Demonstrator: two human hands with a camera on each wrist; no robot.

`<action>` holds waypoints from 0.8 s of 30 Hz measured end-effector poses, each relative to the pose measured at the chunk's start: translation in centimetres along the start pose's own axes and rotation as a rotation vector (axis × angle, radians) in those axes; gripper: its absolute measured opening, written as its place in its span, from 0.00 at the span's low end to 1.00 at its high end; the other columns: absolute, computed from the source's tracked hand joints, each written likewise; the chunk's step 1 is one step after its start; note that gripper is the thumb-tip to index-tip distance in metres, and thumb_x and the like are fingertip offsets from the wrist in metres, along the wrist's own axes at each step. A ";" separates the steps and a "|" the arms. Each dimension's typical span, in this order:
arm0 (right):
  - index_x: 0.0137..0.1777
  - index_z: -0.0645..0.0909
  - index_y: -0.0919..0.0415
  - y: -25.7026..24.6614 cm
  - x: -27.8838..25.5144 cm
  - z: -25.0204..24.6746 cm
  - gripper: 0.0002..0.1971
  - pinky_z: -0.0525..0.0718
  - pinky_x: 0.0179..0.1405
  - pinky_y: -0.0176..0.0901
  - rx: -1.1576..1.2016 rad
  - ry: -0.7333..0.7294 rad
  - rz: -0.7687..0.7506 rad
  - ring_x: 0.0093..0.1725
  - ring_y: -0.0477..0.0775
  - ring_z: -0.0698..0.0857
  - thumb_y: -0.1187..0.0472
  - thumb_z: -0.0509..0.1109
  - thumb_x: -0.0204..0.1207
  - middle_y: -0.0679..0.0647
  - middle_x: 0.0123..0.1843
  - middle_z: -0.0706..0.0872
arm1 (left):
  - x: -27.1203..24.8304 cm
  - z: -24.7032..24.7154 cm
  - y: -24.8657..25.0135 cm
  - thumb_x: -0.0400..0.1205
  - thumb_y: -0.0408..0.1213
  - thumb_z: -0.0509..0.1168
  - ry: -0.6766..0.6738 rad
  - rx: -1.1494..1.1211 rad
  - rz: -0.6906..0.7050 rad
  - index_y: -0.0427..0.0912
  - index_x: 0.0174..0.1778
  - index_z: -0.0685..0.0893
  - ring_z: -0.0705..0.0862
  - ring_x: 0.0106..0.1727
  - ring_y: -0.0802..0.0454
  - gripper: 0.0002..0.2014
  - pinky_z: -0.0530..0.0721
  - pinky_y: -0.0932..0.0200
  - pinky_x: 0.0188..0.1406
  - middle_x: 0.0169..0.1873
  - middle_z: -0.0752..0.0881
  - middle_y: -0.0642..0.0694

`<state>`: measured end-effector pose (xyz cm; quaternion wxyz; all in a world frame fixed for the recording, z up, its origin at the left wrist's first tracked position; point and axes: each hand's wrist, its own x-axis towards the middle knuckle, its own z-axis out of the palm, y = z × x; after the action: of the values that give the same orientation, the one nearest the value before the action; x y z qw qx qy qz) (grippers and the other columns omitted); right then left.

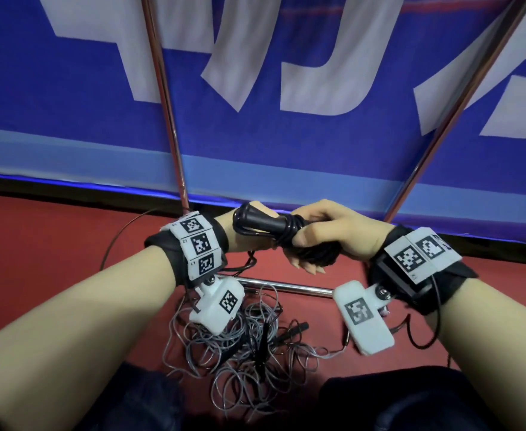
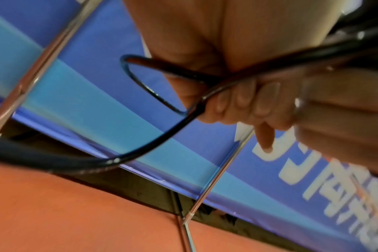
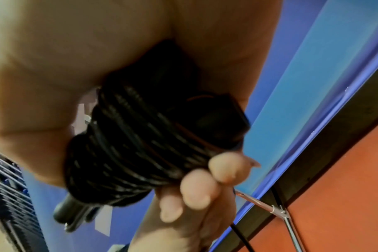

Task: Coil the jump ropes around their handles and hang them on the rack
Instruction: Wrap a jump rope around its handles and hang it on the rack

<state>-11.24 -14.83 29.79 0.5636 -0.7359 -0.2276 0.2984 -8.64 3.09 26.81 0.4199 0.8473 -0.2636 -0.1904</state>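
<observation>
The black jump rope's two handles (image 1: 261,223) lie side by side in front of me, with rope coiled (image 1: 289,233) round their middle. My right hand (image 1: 327,234) grips this coiled bundle (image 3: 129,145) from above; its palm (image 3: 76,51) covers much of it. My left hand (image 1: 246,242) sits behind the handle ends, mostly hidden. In the left wrist view its curled fingers (image 2: 237,102) hold the loose black rope (image 2: 162,145), which makes a small loop and trails down to the left.
A tangled pile of grey jump ropes (image 1: 240,346) lies on the red floor below my wrists. The metal rack's two poles (image 1: 162,88) (image 1: 460,98) rise on either side, its base bar (image 1: 286,287) under my hands. A blue banner (image 1: 286,144) stands behind.
</observation>
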 end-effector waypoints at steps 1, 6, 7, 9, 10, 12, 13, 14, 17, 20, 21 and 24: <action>0.44 0.76 0.81 0.1 0.1 -0.1 0.27 0.76 0.22 0.41 0.029 0.045 -0.005 0.24 0.59 0.78 0.54 0.72 0.58 0.67 0.31 0.82 | 0.3 0.5 0.0 0.80 0.22 0.61 -0.015 0.024 -0.023 0.36 0.45 0.82 0.85 0.35 0.49 0.07 0.84 0.59 0.38 0.34 0.83 0.40; 0.38 0.79 0.72 0.9 0.6 -0.4 0.19 0.74 0.21 0.41 0.030 0.296 0.026 0.25 0.61 0.77 0.53 0.74 0.58 0.70 0.32 0.82 | 0.3 2.0 0.5 0.83 0.27 0.59 0.104 0.128 -0.063 0.51 0.26 0.73 0.74 0.20 0.65 0.20 0.70 0.73 0.24 0.19 0.73 0.57; 0.39 0.80 0.72 1.1 0.7 -0.6 0.17 0.74 0.21 0.40 0.028 0.342 0.034 0.25 0.61 0.77 0.55 0.73 0.60 0.70 0.33 0.82 | 0.5 2.0 0.5 0.84 0.29 0.58 0.116 0.136 -0.064 0.52 0.26 0.72 0.73 0.22 0.63 0.20 0.69 0.73 0.23 0.20 0.73 0.55; 0.41 0.80 0.70 1.3 1.0 -1.0 0.16 0.72 0.22 0.41 0.023 0.430 0.034 0.25 0.61 0.77 0.56 0.72 0.61 0.71 0.33 0.83 | 0.9 2.2 0.0 0.85 0.32 0.57 0.128 0.083 -0.076 0.51 0.30 0.71 0.71 0.24 0.59 0.17 0.68 0.72 0.23 0.23 0.74 0.52; 0.42 0.80 0.68 1.4 1.1 -1.2 0.15 0.72 0.22 0.42 0.034 0.482 0.026 0.25 0.60 0.77 0.56 0.73 0.61 0.70 0.32 0.82 | 0.9 2.6 -0.2 0.86 0.33 0.56 0.113 0.040 -0.098 0.49 0.33 0.71 0.71 0.24 0.58 0.14 0.69 0.71 0.24 0.24 0.74 0.52; 0.43 0.80 0.61 1.6 1.1 -1.9 0.11 0.73 0.23 0.42 0.079 0.596 -0.008 0.22 0.59 0.76 0.58 0.74 0.64 0.68 0.30 0.81 | 0.9 3.4 -0.7 0.87 0.36 0.55 0.080 -0.040 -0.121 0.46 0.41 0.71 0.71 0.22 0.58 0.08 0.72 0.67 0.23 0.25 0.74 0.50; 0.46 0.80 0.59 1.7 1.0 -2.3 0.08 0.72 0.23 0.42 0.090 0.637 -0.022 0.21 0.58 0.75 0.61 0.74 0.68 0.67 0.29 0.81 | 0.8 3.8 -0.8 0.87 0.38 0.54 0.063 -0.038 -0.132 0.46 0.44 0.71 0.70 0.20 0.59 0.06 0.71 0.67 0.22 0.26 0.74 0.50; 0.49 0.82 0.56 1.9 0.9 -2.5 0.08 0.72 0.22 0.42 0.080 0.667 -0.027 0.20 0.57 0.74 0.64 0.73 0.71 0.66 0.28 0.80 | 0.8 4.1 -1.0 0.87 0.39 0.54 0.046 -0.030 -0.142 0.46 0.46 0.71 0.70 0.19 0.60 0.05 0.71 0.67 0.20 0.26 0.75 0.49; 0.51 0.84 0.52 2.6 1.1 -2.7 0.11 0.71 0.20 0.39 -0.026 0.715 -0.018 0.18 0.55 0.72 0.67 0.73 0.72 0.60 0.26 0.79 | 1.1 4.4 -0.9 0.88 0.43 0.53 0.031 -0.010 -0.153 0.46 0.47 0.70 0.70 0.17 0.59 0.07 0.70 0.68 0.19 0.26 0.75 0.48; 0.50 0.84 0.48 3.4 1.6 -2.6 0.12 0.73 0.25 0.38 -0.211 0.794 0.021 0.21 0.47 0.74 0.61 0.75 0.68 0.48 0.24 0.79 | 1.4 4.1 -0.6 0.88 0.43 0.53 0.095 0.036 -0.123 0.43 0.48 0.70 0.71 0.21 0.58 0.08 0.71 0.67 0.22 0.27 0.75 0.49; 0.51 0.84 0.46 3.6 1.7 -2.7 0.13 0.75 0.28 0.37 -0.276 0.827 0.042 0.23 0.46 0.75 0.58 0.76 0.67 0.46 0.25 0.80 | 1.5 4.1 -0.5 0.88 0.42 0.53 0.118 0.060 -0.113 0.42 0.49 0.71 0.72 0.24 0.57 0.08 0.71 0.67 0.23 0.27 0.75 0.49; 0.54 0.83 0.43 4.2 2.1 -2.6 0.18 0.82 0.37 0.41 -0.427 0.873 0.112 0.33 0.50 0.82 0.49 0.75 0.62 0.48 0.33 0.85 | 1.9 4.1 -0.2 0.88 0.39 0.53 0.126 0.129 -0.095 0.39 0.50 0.74 0.76 0.30 0.53 0.08 0.73 0.66 0.28 0.30 0.76 0.49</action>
<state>-7.92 -16.35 25.86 0.4258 -0.9026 0.0139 -0.0614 -9.30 -0.40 24.10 0.3709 0.8944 -0.2076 -0.1391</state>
